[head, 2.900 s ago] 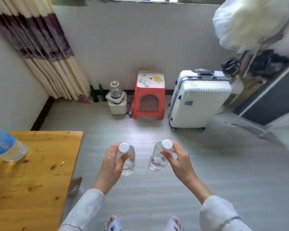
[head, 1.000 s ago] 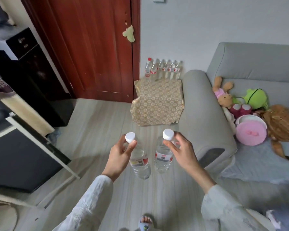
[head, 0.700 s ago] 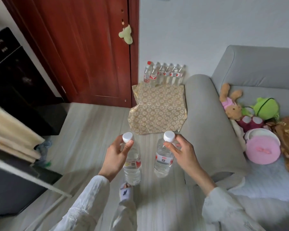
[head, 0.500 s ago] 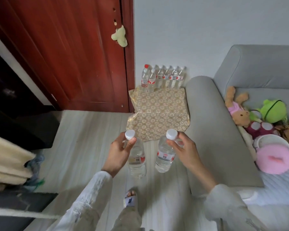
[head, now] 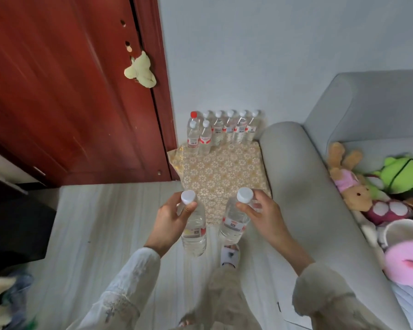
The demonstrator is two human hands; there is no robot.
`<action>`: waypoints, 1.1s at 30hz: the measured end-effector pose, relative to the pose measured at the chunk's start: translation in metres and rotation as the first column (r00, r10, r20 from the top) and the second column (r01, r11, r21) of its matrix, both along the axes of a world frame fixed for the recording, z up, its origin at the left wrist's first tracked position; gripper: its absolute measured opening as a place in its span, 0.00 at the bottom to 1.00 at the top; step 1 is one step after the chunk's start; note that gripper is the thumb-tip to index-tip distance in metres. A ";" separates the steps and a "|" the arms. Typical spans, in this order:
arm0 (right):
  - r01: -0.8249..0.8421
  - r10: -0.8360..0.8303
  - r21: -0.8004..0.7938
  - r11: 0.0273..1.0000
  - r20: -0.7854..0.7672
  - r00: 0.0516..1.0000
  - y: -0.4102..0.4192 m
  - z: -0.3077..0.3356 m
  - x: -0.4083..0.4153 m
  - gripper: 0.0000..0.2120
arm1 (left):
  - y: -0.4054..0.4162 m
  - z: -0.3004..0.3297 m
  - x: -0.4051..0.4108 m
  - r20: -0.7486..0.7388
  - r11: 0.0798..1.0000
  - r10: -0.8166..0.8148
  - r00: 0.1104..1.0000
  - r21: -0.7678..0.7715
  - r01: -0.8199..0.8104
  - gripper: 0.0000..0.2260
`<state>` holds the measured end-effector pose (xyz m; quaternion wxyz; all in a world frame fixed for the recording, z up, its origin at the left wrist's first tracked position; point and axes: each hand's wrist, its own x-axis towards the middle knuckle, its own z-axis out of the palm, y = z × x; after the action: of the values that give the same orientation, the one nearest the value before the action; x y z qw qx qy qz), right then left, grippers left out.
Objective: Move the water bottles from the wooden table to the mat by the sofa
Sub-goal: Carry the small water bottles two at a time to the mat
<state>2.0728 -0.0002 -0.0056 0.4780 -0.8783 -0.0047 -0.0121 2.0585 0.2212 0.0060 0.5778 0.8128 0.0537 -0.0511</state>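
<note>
Eight bottles [head: 222, 131] already stand on the mat [head: 222, 177] beside the sofa [head: 296, 198]. The left hand [head: 169, 222] grasps one bottle [head: 193, 231] by its neck, the right hand [head: 265, 216] another [head: 234, 222], both in air before the mat, not yet set down.

Room corner seen from above. A grey sofa [head: 296, 186] stands against the pale wall [head: 248, 55]; left of the sofa, a dark red wooden door [head: 69, 91]. Light wood-grain floor [head: 100, 222] lies before the sofa. Plush toys [head: 367, 186] rest on the sofa seat.
</note>
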 end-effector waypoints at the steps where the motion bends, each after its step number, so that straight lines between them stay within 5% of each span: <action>1: -0.004 0.004 -0.011 1.000 -0.007 1.000 -0.005 -0.004 0.018 0.14 | -0.004 -0.003 0.016 -0.015 1.000 0.000 1.000 -0.001 0.000 0.09; 14: -0.225 0.213 -0.145 0.963 -0.097 0.972 -0.072 -0.030 0.264 0.15 | -0.081 -0.023 0.245 -0.147 0.988 0.063 0.987 0.146 -0.042 0.15; 24: -0.263 0.198 -0.288 0.921 -0.233 0.952 -0.085 -0.115 0.386 0.16 | -0.107 -0.109 0.382 -0.254 0.939 -0.073 0.965 0.309 0.152 0.18; 33: -0.185 0.128 -0.132 0.974 -0.354 0.927 -0.068 -0.172 0.464 0.20 | -0.110 -0.177 0.465 -0.285 0.945 -0.038 0.958 0.302 0.127 0.18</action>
<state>2.5367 -0.0681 -0.1779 0.3975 -0.8998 0.0076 0.1797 2.5238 0.1110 -0.1709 0.4240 0.8815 0.1066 -0.1785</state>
